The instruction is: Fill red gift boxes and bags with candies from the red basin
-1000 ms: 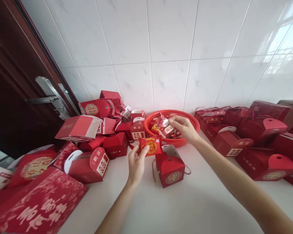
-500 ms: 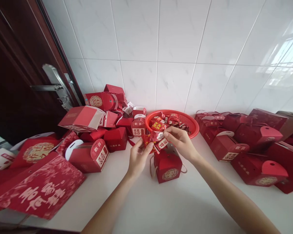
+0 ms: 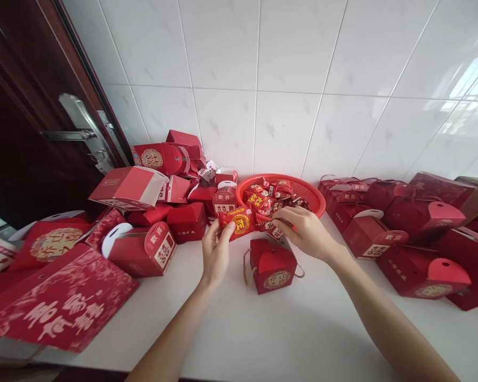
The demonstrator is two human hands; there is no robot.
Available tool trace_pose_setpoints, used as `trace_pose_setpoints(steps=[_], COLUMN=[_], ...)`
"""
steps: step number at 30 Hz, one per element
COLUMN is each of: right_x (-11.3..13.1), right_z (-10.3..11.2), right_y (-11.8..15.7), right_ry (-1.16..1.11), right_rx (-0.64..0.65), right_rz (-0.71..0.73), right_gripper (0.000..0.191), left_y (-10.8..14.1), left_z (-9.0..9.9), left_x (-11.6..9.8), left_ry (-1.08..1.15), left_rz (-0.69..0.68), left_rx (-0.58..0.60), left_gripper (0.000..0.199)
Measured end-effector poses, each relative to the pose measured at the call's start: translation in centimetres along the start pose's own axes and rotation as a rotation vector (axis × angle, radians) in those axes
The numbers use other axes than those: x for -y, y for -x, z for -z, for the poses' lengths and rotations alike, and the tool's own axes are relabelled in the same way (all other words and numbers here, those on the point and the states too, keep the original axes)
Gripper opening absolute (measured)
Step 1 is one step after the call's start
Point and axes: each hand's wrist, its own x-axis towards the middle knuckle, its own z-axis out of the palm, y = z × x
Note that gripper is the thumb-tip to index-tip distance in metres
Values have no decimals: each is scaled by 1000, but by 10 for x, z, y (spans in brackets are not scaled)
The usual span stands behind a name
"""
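Observation:
My left hand (image 3: 217, 252) pinches a red candy packet (image 3: 239, 224) with a round gold emblem, held up in front of the basket. To its right, my right hand (image 3: 305, 231) has its fingers closed on a small red wrapped candy (image 3: 274, 230) with white print, just above the small red box. That small red box (image 3: 273, 268), with rope handles and a gold emblem, stands upright on the white table below my hands. Behind them sits a red plastic basket (image 3: 317, 197) holding several wrapped candies (image 3: 258, 200).
Many red gift boxes (image 3: 143, 250) are piled at the left, with a large printed one (image 3: 63, 305) in front. More red boxes (image 3: 370, 233) stand in rows at the right. Behind the white table (image 3: 231, 329) is a tiled wall (image 3: 223, 127); a dark door (image 3: 19, 106) is at the left.
My hands have moved apart, the left with the red packet to the left, the right slightly to the right. The packet's gold emblem now shows. The view has shifted slightly.

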Motion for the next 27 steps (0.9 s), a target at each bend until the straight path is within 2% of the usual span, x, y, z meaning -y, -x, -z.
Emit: trace_pose_setpoints(steps=[4, 6, 10, 12, 14, 17, 18, 21, 23, 27], right_x=[10, 15, 20, 20, 20, 20, 19, 19, 17, 15], right_z=[0, -1, 1, 3, 5, 5, 5, 6, 10, 18], right_y=[-1, -2, -3, -3, -3, -3, -3, -4, -4, -5], right_ry=[247, 326, 358, 268, 70, -250, -320, -431, -470, -506], right_rx=[165, 207, 141, 57, -13, -17, 1, 20, -38, -176], right_rz=[-75, -122, -161, -191, -211, -201, -196, -197, -207, -260], right_gripper=[22, 20, 24, 23, 16, 26, 24, 17, 17, 14], left_y=[2, 3, 3, 4, 4, 7, 8, 11, 13, 17], left_z=[-2, -3, -2, -2, -2, -4, -5, -6, -6, -7], left_x=[-1, 1, 2, 2, 1, 1, 1, 3, 4, 5], left_ry=[8, 12, 10, 9, 15, 23, 22, -8, -80, -374], left_rz=[1, -2, -12, -22, -33, -41, -39, -25, -30, -216], left_rx=[29, 41, 51, 66, 107, 211, 248, 349, 417, 559], left_gripper=[30, 30, 32, 32, 31, 33, 34, 38, 37, 34])
